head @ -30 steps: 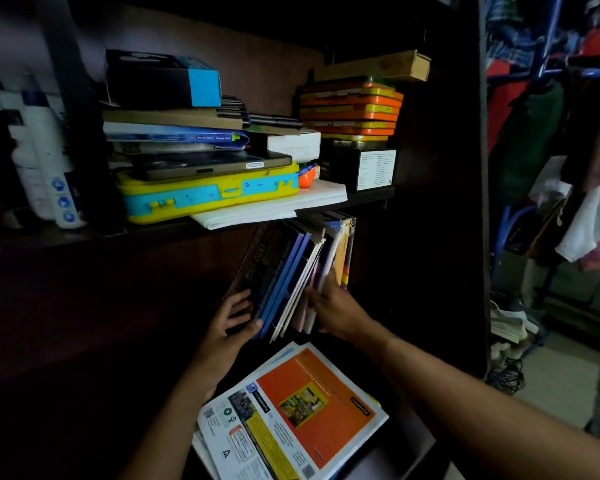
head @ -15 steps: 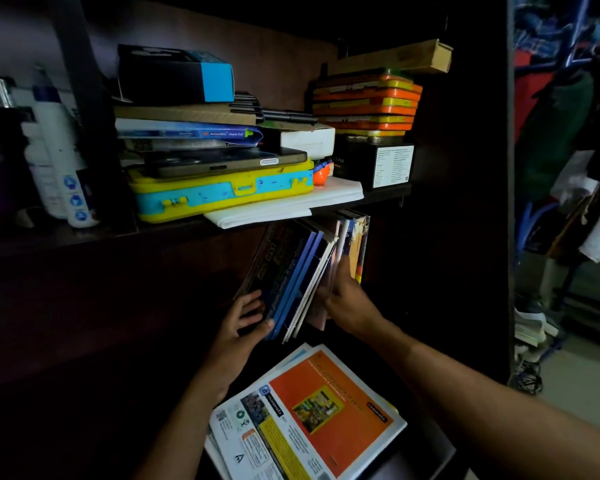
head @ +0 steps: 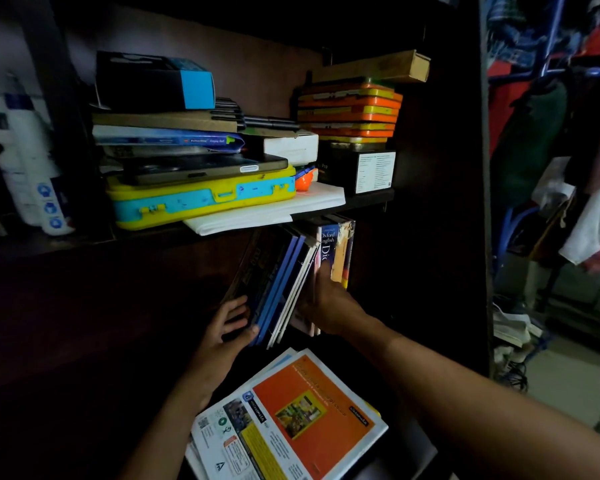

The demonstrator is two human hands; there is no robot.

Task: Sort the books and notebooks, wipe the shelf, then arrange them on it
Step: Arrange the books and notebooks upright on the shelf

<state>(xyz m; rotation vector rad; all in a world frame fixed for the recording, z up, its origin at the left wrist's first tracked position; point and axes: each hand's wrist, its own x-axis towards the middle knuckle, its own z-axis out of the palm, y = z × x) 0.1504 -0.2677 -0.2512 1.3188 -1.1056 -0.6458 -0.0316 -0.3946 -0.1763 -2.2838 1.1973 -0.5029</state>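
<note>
A row of leaning books and notebooks (head: pixel 284 278) stands in the dark lower shelf compartment. My left hand (head: pixel 227 329) grips the left end of the row, thumb on the front edges and fingers on the dark outer cover. My right hand (head: pixel 326 306) reaches in between the books, its fingers hidden against a blue Oxford dictionary (head: pixel 328 247) and a yellow book (head: pixel 342 251). An orange and white book (head: pixel 291 420) lies flat on a stack below my arms.
The shelf above (head: pixel 368 200) holds a yellow and blue case (head: pixel 201 199), a tablet, boxes, white paper (head: pixel 267 211) and stacked orange tins (head: pixel 349 109). White bottles (head: pixel 35 174) stand at left. Clothes hang at right beyond the cabinet side (head: pixel 465 202).
My right hand has pushed higher and deeper between the books, and the dictionary's spine now shows. The left hand keeps its hold on the leaning row.
</note>
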